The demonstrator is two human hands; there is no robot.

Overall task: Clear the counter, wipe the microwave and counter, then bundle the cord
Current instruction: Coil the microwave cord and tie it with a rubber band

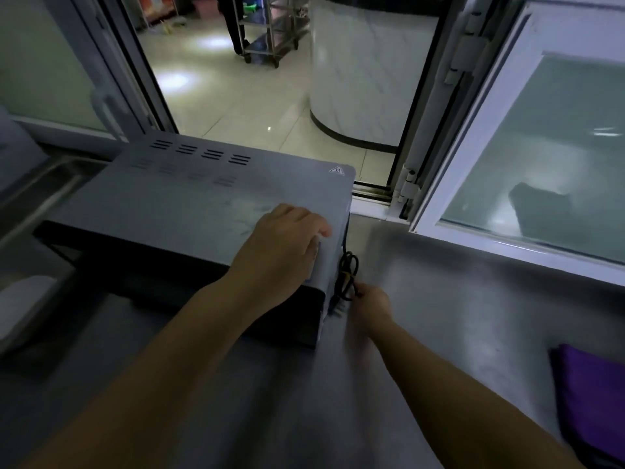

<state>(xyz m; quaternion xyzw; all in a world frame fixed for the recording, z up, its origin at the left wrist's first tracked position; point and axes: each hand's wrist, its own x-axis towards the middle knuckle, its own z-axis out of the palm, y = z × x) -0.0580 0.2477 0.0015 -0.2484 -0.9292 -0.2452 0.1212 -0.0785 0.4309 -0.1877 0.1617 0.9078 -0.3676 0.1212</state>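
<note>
A commercial kitchen service area is suggested: a steel tabletop is seen below, an open serving window at two o'clock, a metal trolley on tiled floor at twelve o'clock.

One microwave stands on the one counter, with one left hand on its top, its fingers reaching the right edge, and four rows of paired vent slots beyond those fingers. One bundled black cord hangs just right of the left fingers, with one right hand at it. One purple cloth lies well to the right of both hands, and beyond the fingers are one open window sash and one wheeled metal cart far off.
</note>
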